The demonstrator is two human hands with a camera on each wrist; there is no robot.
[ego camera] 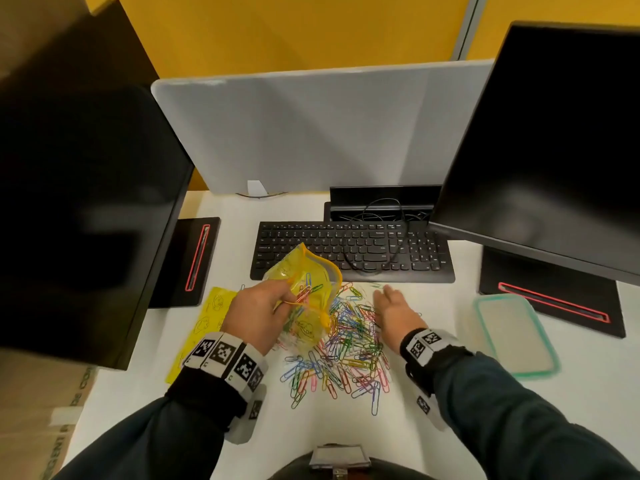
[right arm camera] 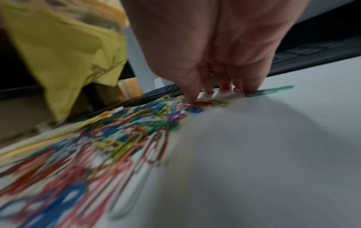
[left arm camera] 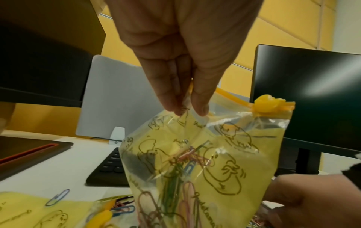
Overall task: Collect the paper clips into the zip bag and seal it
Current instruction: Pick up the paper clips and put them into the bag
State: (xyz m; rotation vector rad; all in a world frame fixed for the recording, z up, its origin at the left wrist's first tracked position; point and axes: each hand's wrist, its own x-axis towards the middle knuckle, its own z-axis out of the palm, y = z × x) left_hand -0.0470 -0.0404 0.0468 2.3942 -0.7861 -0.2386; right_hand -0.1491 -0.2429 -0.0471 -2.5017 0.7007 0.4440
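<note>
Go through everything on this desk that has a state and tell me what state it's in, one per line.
zip bag: unsealed, a few clips inside, held up off the desk
left hand: pinches the bag's top edge
right hand: fingers straight, touching loose clips
paper clips: mostly still scattered on the desk
monitors: screens dark
</note>
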